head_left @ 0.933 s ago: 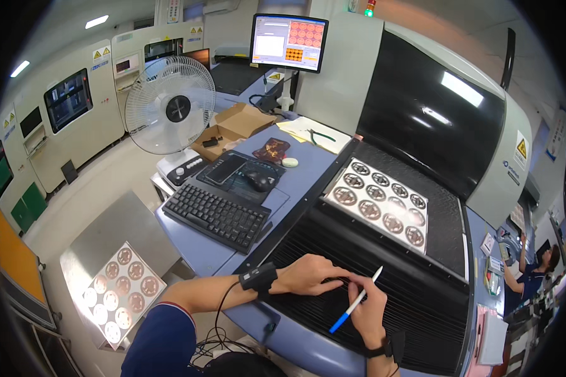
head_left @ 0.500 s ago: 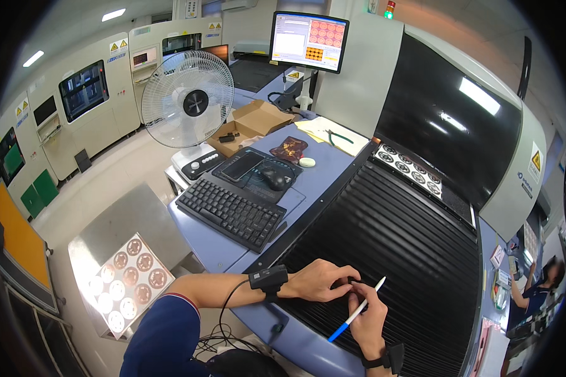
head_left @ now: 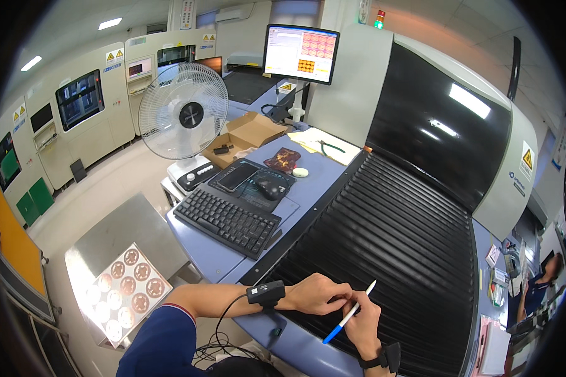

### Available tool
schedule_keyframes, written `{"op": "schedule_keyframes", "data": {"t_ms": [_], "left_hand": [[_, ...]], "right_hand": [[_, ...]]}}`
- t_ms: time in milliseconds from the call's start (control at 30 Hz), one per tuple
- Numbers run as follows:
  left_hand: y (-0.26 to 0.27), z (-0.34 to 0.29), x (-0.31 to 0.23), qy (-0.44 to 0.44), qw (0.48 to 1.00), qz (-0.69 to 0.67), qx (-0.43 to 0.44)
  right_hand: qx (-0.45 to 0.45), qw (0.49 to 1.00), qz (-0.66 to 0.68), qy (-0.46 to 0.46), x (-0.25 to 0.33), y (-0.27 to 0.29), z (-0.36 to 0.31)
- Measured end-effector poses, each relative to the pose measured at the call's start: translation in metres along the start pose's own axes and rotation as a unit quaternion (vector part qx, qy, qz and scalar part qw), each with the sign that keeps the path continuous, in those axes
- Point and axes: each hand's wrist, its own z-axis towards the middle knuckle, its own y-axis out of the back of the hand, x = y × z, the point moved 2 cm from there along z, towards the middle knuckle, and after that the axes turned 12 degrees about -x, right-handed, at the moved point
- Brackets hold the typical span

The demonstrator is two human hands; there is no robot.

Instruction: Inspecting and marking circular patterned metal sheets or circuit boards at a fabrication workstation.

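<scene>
1 pen (head_left: pixel 349 313), long axis slanting, blue end (head_left: pixel 332 333) (nearer) leftward

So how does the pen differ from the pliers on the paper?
The pen is held in the right hand, while the pliers lie on the paper. The pen is white and blue; the pliers are green-handled. The pen is one straight stick; the pliers fork open. Both are slender.

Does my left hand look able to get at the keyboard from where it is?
Likely yes: the keyboard lies ahead and to the left of the left hand, with nothing standing between them. The right hand, holding the pen, is on the other side.
</scene>
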Motion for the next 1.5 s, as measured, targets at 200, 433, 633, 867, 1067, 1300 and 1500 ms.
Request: {"op": "schedule_keyframes", "data": {"t_ms": [200,433,633,867,1067,1300,1500], "left_hand": [[0.003,0.001,-0.005,0.012,1.0,0.01,-0.003],[0.005,0.0,0.005,0.046,0.998,0.019,-0.027],[0.004,0.003,0.003,0.047,0.997,-0.004,-0.064],[-0.003,0.005,0.003,0.1,0.993,-0.037,-0.05],[-0.001,0.003,0.002,0.074,0.996,-0.029,-0.034],[0.003,-0.001,0.005,0.075,0.997,-0.012,-0.027],[0.005,0.002,0.002,0.049,0.998,0.007,-0.024]], "right_hand": [[-0.014,1.0,0.014,0.022,0.003,0.001,-0.002],[-0.013,0.998,0.064,-0.003,0.006,-0.002,0.001],[0.001,0.998,0.06,0.021,0.005,0.0,-0.001],[-0.008,0.996,0.084,0.015,0.0,0.004,-0.004],[-0.015,0.995,0.089,0.039,-0.004,-0.001,-0.006],[0.012,0.998,0.067,-0.011,-0.003,-0.003,-0.006],[-0.006,0.997,0.07,0.016,0.001,-0.003,-0.005]]}}
